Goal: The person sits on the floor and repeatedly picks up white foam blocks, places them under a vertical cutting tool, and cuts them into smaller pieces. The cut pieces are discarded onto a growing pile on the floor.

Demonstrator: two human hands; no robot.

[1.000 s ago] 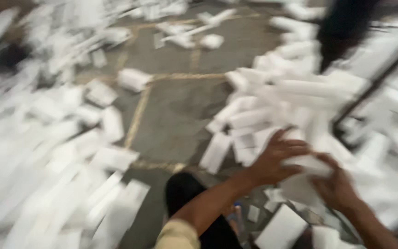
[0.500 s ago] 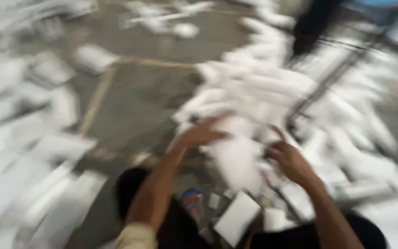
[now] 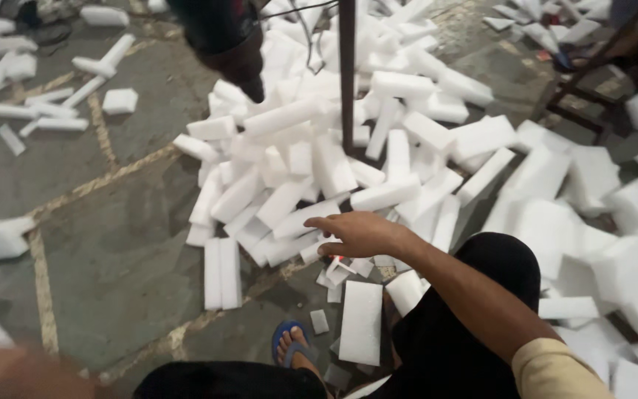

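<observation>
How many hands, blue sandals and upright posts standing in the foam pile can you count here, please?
Hands: 1, the right hand, open
Sandals: 1, a blue sandal
Posts: 1, a dark post
Total: 3

Soft, even light, weak shadows, sharp centre; only a blurred shape smears the lower left corner.

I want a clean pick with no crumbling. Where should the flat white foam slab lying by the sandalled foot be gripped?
Grip the flat white foam slab across its two long edges near the middle, coming from above. It lies flat on the floor, apart from the pile, its long sides exposed. The right hand hovers nearest.
</observation>
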